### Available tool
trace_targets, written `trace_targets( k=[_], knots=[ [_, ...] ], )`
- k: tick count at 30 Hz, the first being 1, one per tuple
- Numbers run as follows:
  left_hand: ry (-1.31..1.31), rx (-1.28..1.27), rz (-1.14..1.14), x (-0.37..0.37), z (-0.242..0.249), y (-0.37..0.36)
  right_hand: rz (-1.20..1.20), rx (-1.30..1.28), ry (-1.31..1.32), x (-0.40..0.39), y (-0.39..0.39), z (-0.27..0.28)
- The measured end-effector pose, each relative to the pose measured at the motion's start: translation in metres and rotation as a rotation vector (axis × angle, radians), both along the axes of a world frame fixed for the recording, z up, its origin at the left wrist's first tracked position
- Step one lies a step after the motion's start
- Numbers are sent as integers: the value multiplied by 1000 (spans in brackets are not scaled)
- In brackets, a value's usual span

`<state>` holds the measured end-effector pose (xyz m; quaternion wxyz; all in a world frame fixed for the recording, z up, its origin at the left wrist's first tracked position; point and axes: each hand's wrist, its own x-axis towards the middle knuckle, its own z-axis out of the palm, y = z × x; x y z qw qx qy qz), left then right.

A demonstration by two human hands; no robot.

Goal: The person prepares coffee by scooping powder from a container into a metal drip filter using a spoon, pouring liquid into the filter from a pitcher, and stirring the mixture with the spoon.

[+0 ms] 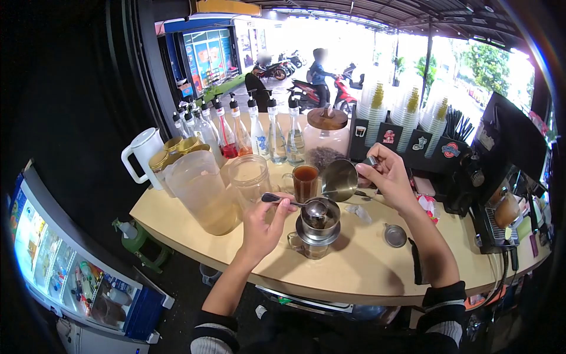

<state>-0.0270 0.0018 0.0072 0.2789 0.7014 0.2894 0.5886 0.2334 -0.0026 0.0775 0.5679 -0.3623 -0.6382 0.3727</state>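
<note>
My left hand is closed on a dark-handled spoon, its bowl held over the mouth of a metal drip filter. The filter sits on a glass mug near the counter's front edge. In my right hand is the handle of a metal pitcher, tilted with its lip toward the spoon and filter. Just behind stands a glass mug of brown drink. A small round metal cup or lid lies to the right on the counter.
A cloudy plastic pitcher and an open jar stand left. Pump bottles line the back beside a wooden-lidded jar. Stacked cups and a coffee machine occupy the right. A person rides a red motorbike outside.
</note>
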Motion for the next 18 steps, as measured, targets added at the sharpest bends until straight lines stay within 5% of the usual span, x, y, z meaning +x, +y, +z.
trace_targets(
  k=[18],
  knots=[
    [54,40,38,1,2,-1,-5,43,-85,-8,3,1]
  ],
)
